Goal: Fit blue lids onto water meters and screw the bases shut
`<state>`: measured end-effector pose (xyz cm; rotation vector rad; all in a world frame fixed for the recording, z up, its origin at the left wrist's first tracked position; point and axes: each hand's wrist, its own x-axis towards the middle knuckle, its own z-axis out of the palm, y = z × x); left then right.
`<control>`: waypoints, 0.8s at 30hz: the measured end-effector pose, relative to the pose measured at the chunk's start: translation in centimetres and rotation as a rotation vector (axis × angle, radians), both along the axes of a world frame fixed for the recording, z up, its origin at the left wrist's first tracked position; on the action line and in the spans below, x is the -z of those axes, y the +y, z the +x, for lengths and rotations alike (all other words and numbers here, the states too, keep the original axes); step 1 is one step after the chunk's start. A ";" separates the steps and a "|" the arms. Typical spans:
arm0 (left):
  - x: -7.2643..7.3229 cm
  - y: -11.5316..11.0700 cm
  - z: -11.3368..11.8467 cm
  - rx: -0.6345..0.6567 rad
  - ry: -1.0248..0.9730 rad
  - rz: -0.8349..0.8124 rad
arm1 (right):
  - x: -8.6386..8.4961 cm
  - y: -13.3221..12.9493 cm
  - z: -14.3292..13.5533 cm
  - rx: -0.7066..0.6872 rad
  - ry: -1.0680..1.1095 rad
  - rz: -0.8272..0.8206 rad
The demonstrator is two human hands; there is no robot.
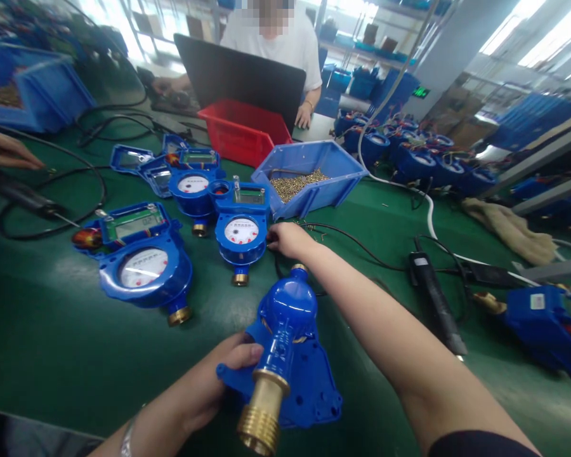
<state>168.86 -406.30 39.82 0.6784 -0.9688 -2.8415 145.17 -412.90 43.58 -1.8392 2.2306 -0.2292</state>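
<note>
My left hand (228,365) grips a blue water meter (292,304) with brass threaded ends, tilted so that its rounded underside faces up. Its dial is hidden. My right hand (285,240) reaches past it, fingers pinched together beside another water meter (242,231) with a white dial; whether they hold anything small is hidden. Loose brass screws (321,236) lie on the table just right of that hand. Behind it stands a blue bin (333,190) holding many small brass screws (299,184).
More open water meters (145,266) stand at left. A co-worker's hand (9,149) is near a corded electric screwdriver (26,197). Another black electric screwdriver (435,301) lies at right. A red bin (240,130) stands before a black screen (242,73) and a seated person.
</note>
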 end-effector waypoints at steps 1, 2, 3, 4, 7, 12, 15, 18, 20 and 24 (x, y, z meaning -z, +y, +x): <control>0.0 0.0 0.0 0.004 0.010 -0.015 | 0.4 -0.2 0.1 -0.005 -0.010 0.001; -0.1 0.0 -0.1 0.006 0.019 -0.029 | 0.6 -0.3 0.2 -0.006 -0.027 -0.005; -0.2 0.0 -0.1 0.006 0.025 -0.036 | 0.6 -0.3 0.1 -0.001 -0.051 -0.018; -0.3 0.0 -0.1 0.003 0.028 -0.035 | 0.4 -0.1 0.1 0.014 -0.081 -0.040; -0.3 0.0 -0.1 -0.014 0.006 0.000 | -1.7 1.8 -0.2 0.118 -0.211 -0.145; 0.1 0.0 -0.2 -0.013 -0.035 -0.005 | -5.7 10.5 0.9 0.257 -0.497 -0.241; 0.1 0.0 -0.3 -0.004 -0.080 -0.040 | -5.5 15.8 2.6 0.316 -0.851 -0.138; -0.3 0.0 -0.3 0.019 -0.103 -0.065 | -3.6 18.5 3.9 0.302 -0.858 -0.083; -0.4 -0.1 -0.3 0.030 -0.095 -0.070 | -2.4 18.9 4.4 0.274 -0.797 -0.109; -0.1 0.0 -0.3 0.033 -0.065 -0.102 | -1.6 18.4 4.6 0.272 -0.712 -0.101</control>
